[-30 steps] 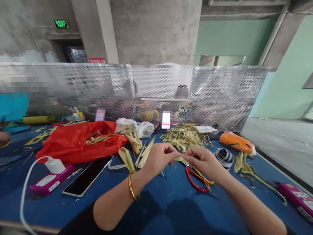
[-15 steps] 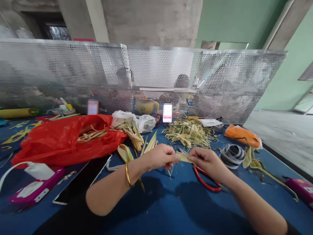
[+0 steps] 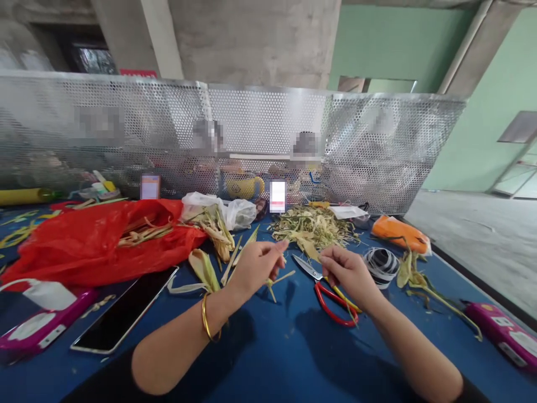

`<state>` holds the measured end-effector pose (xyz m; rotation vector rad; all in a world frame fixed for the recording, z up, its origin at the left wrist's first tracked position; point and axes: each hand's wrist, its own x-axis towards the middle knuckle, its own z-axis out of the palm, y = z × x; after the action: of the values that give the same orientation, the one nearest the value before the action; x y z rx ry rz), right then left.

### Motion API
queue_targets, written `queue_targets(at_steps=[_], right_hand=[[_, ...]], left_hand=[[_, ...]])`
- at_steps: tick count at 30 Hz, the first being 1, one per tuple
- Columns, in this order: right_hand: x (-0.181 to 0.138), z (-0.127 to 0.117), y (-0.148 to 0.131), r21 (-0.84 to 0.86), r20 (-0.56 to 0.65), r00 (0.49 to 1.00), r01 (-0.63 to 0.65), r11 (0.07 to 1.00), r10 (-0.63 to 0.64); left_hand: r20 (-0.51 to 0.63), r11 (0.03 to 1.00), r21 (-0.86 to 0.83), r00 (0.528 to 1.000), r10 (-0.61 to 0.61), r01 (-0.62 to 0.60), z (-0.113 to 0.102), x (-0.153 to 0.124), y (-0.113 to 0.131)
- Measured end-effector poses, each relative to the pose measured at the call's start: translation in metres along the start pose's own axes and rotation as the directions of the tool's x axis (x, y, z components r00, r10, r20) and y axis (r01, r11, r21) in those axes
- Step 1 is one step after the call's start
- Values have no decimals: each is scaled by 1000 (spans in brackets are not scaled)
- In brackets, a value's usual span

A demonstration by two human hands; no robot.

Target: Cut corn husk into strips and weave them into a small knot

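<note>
My left hand, with a gold bangle on the wrist, is closed, thumb against the curled fingers. Thin corn husk strips stick out beneath it. Across a small gap, my right hand pinches a pale piece of corn husk that points up and left in front of the heap. Scissors with red handles lie on the blue table between the hands, partly under the right one. A heap of shredded husk lies beyond them. Left of my left hand is a curled husk leaf.
A red plastic bag with husks spreads at the left, near a black phone and a purple power strip. At the right are a ribbon roll, an orange packet and another purple strip. A perforated metal screen stands behind.
My hands have moved apart; the pale husk piece stretched between them before is now at my right fingers only. The scissors show more fully. The whole view has shifted slightly.
</note>
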<state>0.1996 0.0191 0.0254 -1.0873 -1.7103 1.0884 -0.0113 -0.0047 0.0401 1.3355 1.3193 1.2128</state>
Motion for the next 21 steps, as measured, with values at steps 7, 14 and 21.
queue_targets(at_steps=[7,14,21], right_hand=[[-11,26,6,90,119,993,5,996,-16],[-26,54,4,23,221,973,-75,997,68],[-40,14,11,-817,141,988,152,556,-63]], left_hand=[[202,762,-549,939,-278,344,31,-8,-18],[-102,820,-569,984,-143,60,34,-9,-25],[-54,873,-471,984,-171,126,24,-8,-25]])
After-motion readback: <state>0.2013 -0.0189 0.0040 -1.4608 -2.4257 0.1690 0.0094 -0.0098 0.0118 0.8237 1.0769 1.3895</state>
